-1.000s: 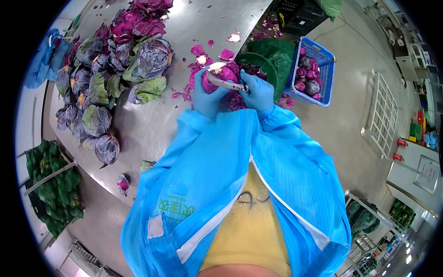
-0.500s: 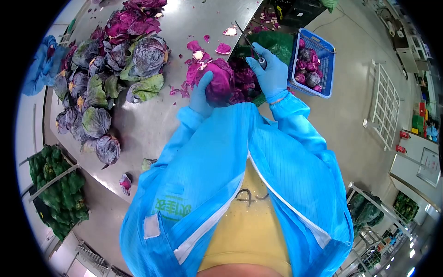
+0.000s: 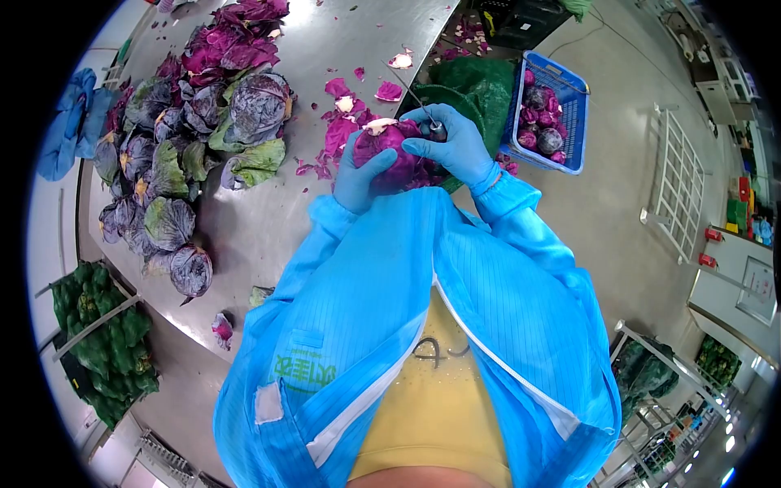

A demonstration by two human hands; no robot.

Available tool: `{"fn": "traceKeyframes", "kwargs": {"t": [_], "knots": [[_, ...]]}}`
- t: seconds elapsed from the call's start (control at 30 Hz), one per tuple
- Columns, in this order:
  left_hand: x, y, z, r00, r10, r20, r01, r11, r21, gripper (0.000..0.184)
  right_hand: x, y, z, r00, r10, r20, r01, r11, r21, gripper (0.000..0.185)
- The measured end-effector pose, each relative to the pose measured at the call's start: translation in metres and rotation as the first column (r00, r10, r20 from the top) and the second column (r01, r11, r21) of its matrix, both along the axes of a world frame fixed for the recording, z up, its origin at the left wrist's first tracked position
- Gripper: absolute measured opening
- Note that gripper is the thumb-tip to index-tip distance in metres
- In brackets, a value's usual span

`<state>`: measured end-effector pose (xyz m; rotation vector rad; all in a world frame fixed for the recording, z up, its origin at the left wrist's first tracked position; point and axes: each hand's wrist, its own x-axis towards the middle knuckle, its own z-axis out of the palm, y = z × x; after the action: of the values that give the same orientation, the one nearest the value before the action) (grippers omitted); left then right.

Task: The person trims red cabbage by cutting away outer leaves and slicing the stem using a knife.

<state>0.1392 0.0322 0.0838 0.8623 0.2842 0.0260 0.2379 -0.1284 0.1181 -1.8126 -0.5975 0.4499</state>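
Note:
A purple-red cabbage sits in my gloved left hand, fingers and thumb curled round its side. Its pale cut base faces up and away from me. Over the cabbage's right side, my gloved right hand grips a knife by its dark handle. The thin blade points up and left, above the table. My right fingertips reach the cabbage's upper right edge. Loose purple leaves lie just behind and left of the cabbage.
Whole cabbages and purple leaves heap on the left of the metal table. Beyond its right edge stand a green bag and a blue basket of trimmed cabbages. Green net sacks stand at lower left.
My right hand has come left and down with the knife, onto the cabbage. In my left hand the cabbage has turned, so its pale base now shows.

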Motion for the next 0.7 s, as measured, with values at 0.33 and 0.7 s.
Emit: {"fn": "traceKeyframes", "kwargs": {"t": [0.33,0.7], "knots": [[0.002,-0.001,0.002,0.999,0.025,0.047,-0.034,0.978,0.207,0.057,0.002,-0.007,-0.004,0.999,0.011,-0.038,-0.008,0.997,0.071,0.042],[0.0,-0.005,-0.006,0.99,0.125,0.067,-0.141,0.871,0.47,0.066,-0.009,-0.005,-0.013,0.818,0.076,0.57,0.192,0.898,-0.396,0.034]]}}
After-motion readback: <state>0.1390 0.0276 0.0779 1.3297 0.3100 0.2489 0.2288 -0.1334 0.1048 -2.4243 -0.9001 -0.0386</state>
